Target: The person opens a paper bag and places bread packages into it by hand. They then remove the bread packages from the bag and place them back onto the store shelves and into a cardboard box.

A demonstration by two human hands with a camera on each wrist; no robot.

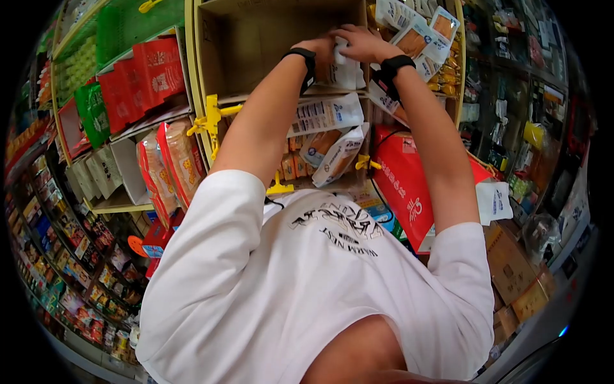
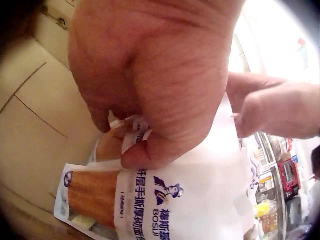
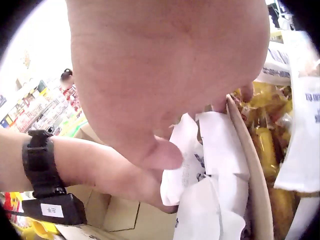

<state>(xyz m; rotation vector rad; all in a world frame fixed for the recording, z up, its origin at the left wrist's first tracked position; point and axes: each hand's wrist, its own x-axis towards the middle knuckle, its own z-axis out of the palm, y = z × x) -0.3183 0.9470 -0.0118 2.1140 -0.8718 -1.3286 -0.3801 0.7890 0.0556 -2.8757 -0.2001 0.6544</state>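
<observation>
A white T-shirt (image 1: 307, 275) printed with dark lettering fills the foreground, its wearer's arms stretched forward over a cardboard box (image 1: 256, 32). Each wrist carries a black band (image 1: 398, 64). The two hands meet near the box's right-hand side. The left hand (image 2: 155, 75) pinches a white BOSIJI bread packet (image 2: 200, 192) from above, thumb on its printed face and fingers curled over beyond; a clear window at one end shows browned bread. The right hand (image 3: 170, 70) has its thumb against white packaging next to the box wall (image 3: 254, 175); its fingers are largely hidden, so I cannot tell whether they close on it. The BOSIJI packet is inside the box, along that wall.

On the other side of the wall lie yellow-wrapped snacks (image 3: 265, 145) with more white packets (image 1: 412, 37) on top. Further white packets (image 1: 329, 115) lie just below the box, near a yellow clip (image 1: 208, 125). A large red bag (image 1: 403, 185) sits beneath the right arm. To the left stand red pouches (image 1: 157, 70), a green pouch (image 1: 93, 114) and bagged bread (image 1: 180, 157).
</observation>
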